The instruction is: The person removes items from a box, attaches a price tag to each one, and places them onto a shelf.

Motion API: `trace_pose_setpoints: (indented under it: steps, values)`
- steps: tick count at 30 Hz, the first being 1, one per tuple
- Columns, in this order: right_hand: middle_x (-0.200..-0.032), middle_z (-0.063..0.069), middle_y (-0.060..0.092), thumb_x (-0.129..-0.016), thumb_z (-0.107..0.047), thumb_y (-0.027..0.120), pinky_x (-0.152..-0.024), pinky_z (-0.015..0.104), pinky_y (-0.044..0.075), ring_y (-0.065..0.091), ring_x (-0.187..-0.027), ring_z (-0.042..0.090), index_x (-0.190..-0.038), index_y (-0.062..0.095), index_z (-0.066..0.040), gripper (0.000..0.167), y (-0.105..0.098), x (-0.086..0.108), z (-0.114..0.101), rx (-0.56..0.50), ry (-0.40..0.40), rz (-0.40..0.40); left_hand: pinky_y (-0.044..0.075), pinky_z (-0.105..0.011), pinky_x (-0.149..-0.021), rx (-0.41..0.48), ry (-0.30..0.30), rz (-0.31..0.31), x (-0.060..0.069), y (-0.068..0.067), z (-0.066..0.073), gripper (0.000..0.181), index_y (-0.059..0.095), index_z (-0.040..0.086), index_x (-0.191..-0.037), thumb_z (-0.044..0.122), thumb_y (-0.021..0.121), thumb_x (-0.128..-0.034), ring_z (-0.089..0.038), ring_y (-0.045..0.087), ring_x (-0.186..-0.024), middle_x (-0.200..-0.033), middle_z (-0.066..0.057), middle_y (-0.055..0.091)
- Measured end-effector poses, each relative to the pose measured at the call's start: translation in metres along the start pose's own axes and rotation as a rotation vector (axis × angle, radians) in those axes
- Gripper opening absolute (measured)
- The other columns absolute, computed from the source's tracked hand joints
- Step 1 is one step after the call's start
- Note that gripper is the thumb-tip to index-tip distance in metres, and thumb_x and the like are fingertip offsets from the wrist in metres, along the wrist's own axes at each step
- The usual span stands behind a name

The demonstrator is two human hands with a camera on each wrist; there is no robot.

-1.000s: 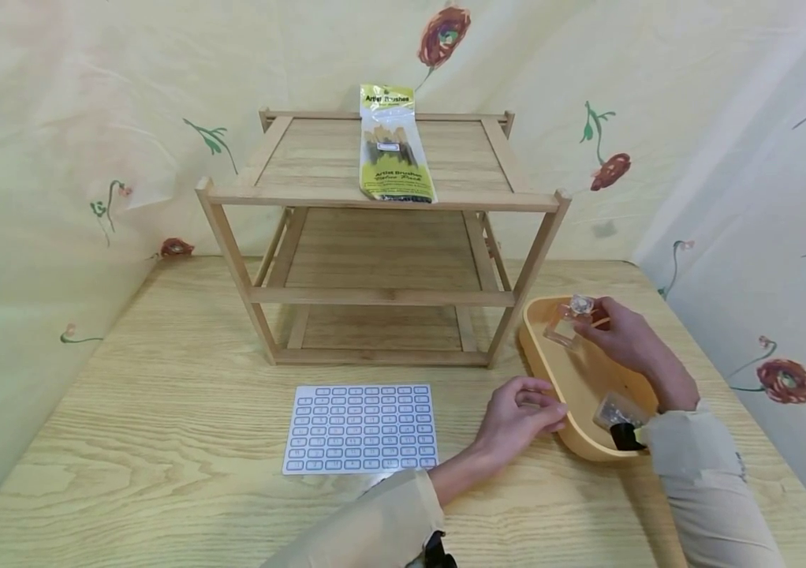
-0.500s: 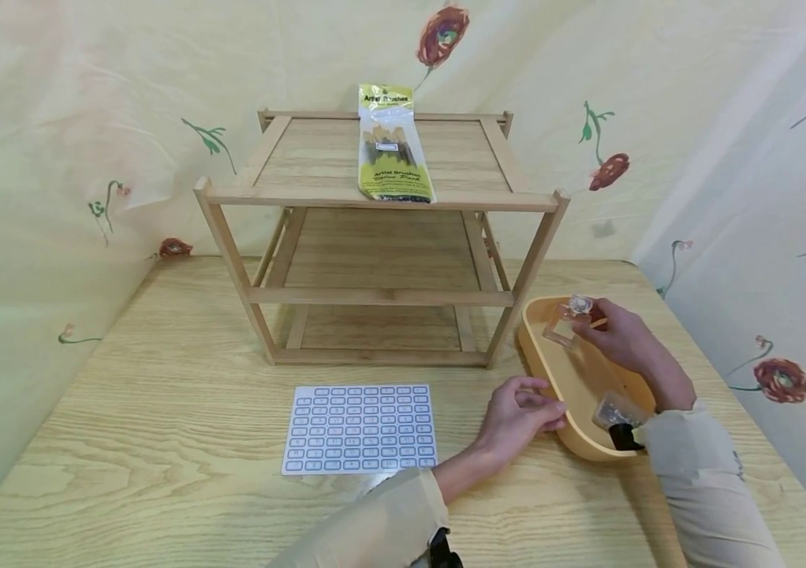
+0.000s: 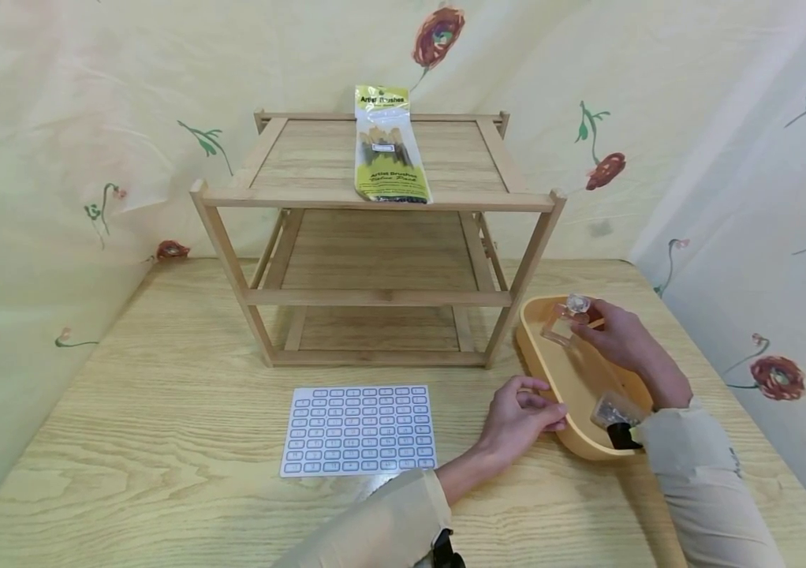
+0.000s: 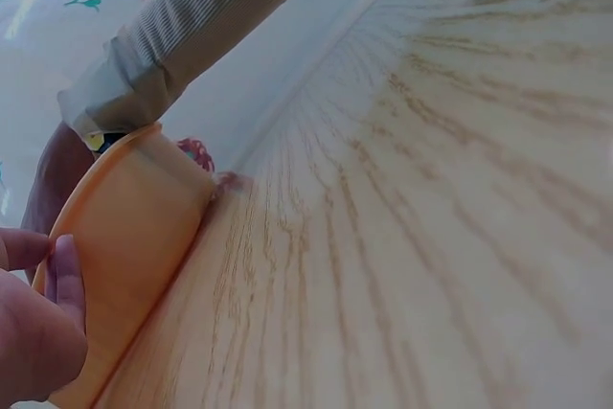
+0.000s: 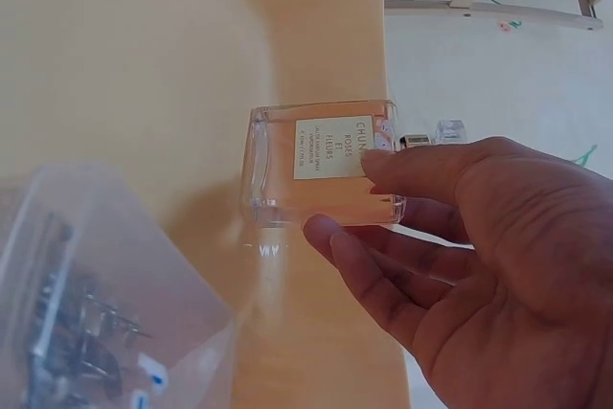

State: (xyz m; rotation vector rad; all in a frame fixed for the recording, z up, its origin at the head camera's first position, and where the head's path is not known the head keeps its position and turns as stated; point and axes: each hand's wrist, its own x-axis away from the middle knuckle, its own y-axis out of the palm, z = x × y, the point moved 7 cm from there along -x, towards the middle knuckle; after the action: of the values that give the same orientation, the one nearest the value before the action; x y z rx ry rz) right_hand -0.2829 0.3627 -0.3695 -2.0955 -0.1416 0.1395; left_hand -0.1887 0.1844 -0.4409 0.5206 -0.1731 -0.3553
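In the head view my right hand (image 3: pixel 612 334) holds a small clear perfume bottle (image 5: pixel 321 162) above the floor of the orange plastic tray (image 3: pixel 543 359). The right wrist view shows thumb and fingers at the bottle's neck end, its pale printed label turned upward. Peach-coloured glass and a faceted clear cap (image 3: pixel 577 304) stand out. My left hand (image 3: pixel 513 422) is at the tray's near left rim, with bent fingers and the thumb against the wall, as the left wrist view (image 4: pixel 38 323) also shows. A translucent box (image 5: pixel 144 304) of small metal pieces lies in the tray's near end.
A three-tier wooden rack (image 3: pixel 378 297) stands behind, left of the tray. On its top shelf lies a pack of artist brushes (image 3: pixel 390 162) with a small label. A sheet of numbered stickers (image 3: pixel 358 431) lies on the wood-grain table (image 3: pixel 162 442). Flower-printed cloth surrounds the table.
The view shifts slightly. Both hands keep their places, with the bottle still in the right hand and the left at the tray rim.
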Motion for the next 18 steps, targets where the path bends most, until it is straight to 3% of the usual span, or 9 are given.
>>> trace_pose_setpoints:
  steps: [9,18]
  values:
    - [-0.103,0.030,0.062,-0.104,-0.010,0.062,-0.078,0.056,0.059,0.064,-0.099,0.054,-0.113,0.054,0.014,0.026,-0.0004,-0.0009,-0.0001,0.008,-0.008,0.022,0.060,-0.025,-0.071,-0.039,0.009,-0.010,0.0002,0.0002,0.0006,0.027,0.059,0.003,-0.111,-0.011,0.071,-0.0908,-0.014,0.068,-0.071,-0.084,-0.006,0.066]
    - [-0.104,0.030,0.064,-0.105,-0.010,0.061,-0.074,0.052,0.059,0.066,-0.096,0.050,-0.115,0.054,0.014,0.027,-0.0006,-0.0015,0.0001,0.011,0.004,0.011,0.061,-0.030,-0.074,-0.067,0.026,-0.035,-0.0005,0.0001,0.0010,0.028,0.059,0.003,-0.113,-0.010,0.070,-0.0914,-0.014,0.068,-0.072,-0.084,-0.004,0.065]
